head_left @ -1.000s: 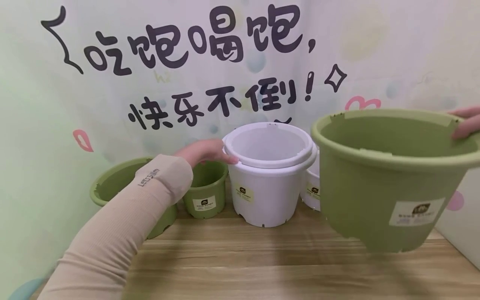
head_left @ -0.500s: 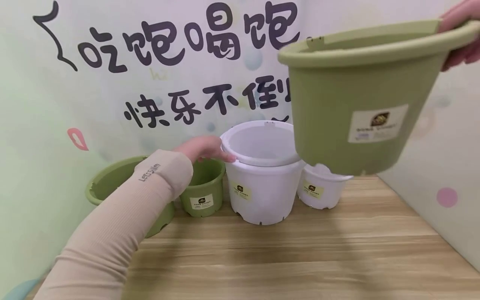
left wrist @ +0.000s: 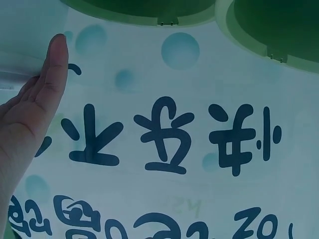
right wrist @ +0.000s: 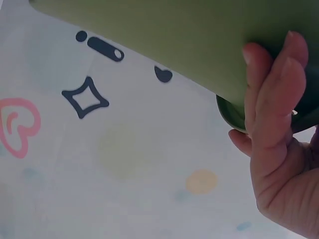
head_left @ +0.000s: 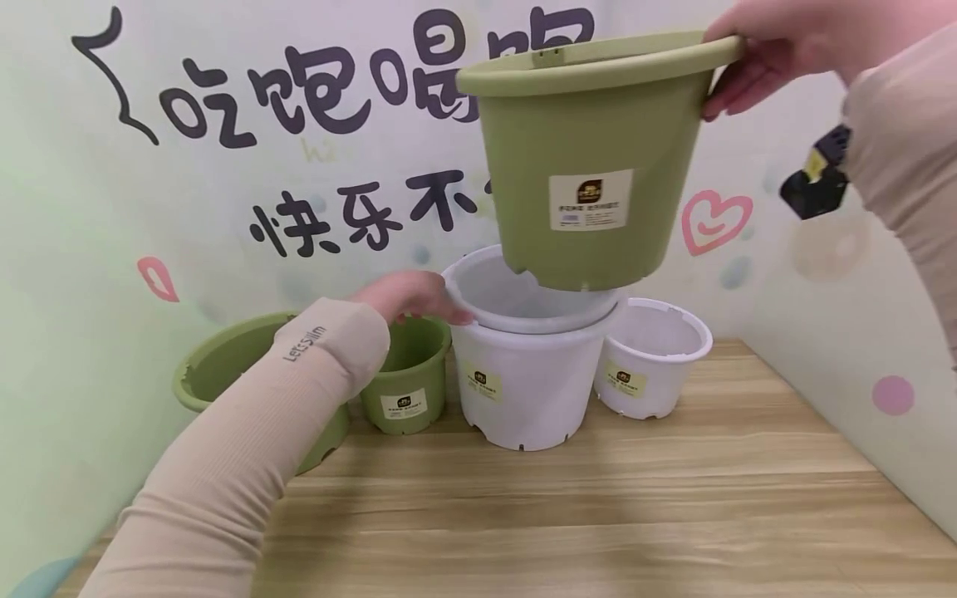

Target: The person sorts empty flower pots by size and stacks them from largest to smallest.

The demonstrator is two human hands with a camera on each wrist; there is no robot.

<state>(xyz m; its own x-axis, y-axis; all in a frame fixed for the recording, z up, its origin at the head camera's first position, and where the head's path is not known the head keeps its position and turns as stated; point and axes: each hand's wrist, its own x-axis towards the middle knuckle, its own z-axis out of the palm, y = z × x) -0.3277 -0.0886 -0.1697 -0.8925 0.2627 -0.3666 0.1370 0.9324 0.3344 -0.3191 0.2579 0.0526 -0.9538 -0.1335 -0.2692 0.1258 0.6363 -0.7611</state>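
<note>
My right hand (head_left: 785, 54) grips the rim of a large green flowerpot (head_left: 591, 158) on its right side. In the right wrist view its fingers (right wrist: 271, 79) lie along the pot's outer wall. The pot hangs in the air, slightly tilted, above two nested white flowerpots (head_left: 527, 382). It hides part of the upper white pot's opening. My left hand (head_left: 414, 295) touches the left rim of the nested white pots, thumb toward the front. In the left wrist view its fingers (left wrist: 52, 79) look nearly straight, side by side.
A large green pot (head_left: 198, 365) stands at the left, partly behind my left sleeve. Beside it is a small green pot (head_left: 404, 407). A small white pot (head_left: 646, 378) stands right of the nested pair. All rest on a wooden table (head_left: 561, 515) before a printed wall (head_left: 224, 183).
My right hand has raised the large green pot and moved it leftward, from the right side to above the nested white pots. The left hand stays at their rim.
</note>
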